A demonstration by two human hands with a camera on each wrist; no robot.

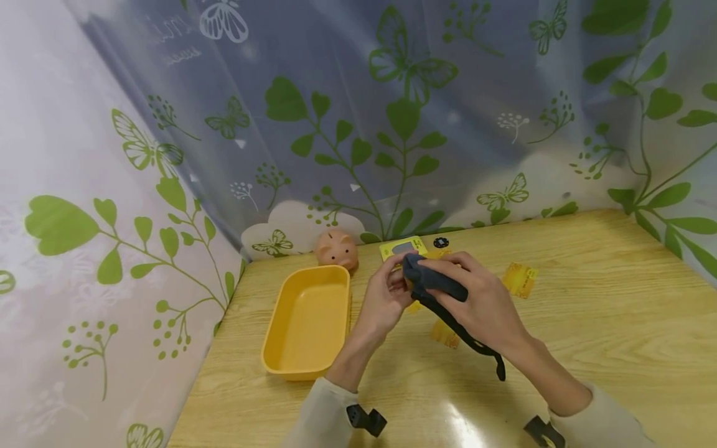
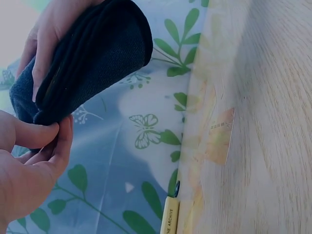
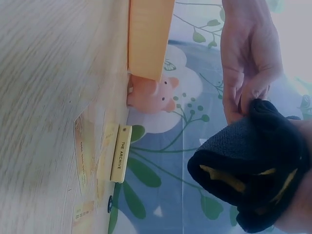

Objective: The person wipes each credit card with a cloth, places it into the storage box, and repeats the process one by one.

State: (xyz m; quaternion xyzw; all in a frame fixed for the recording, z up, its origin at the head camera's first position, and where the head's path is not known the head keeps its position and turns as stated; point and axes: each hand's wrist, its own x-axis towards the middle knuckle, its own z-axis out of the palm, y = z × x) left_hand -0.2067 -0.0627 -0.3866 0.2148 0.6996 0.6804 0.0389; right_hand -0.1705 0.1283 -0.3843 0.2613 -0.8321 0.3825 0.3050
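Observation:
Both hands hold a dark blue-grey cloth pouch (image 1: 442,283) above the table. My left hand (image 1: 386,292) pinches its far end between thumb and fingers, seen closely in the left wrist view. My right hand (image 1: 487,302) grips the body of the pouch from the right side. A black strap (image 1: 470,339) hangs down from it below the right hand. In the right wrist view the pouch (image 3: 229,141) shows black-edged folds that gape apart, with strips of yellow visible inside.
A yellow basin (image 1: 274,339) stands on the wooden table to the left, with a pink piggy bank (image 1: 336,249) behind it. A yellow case marked "THE ARCHIVE" (image 3: 120,156), a round black token (image 1: 441,242) and gold cards (image 1: 521,280) lie near the hands. A patterned curtain (image 1: 347,112) hangs behind.

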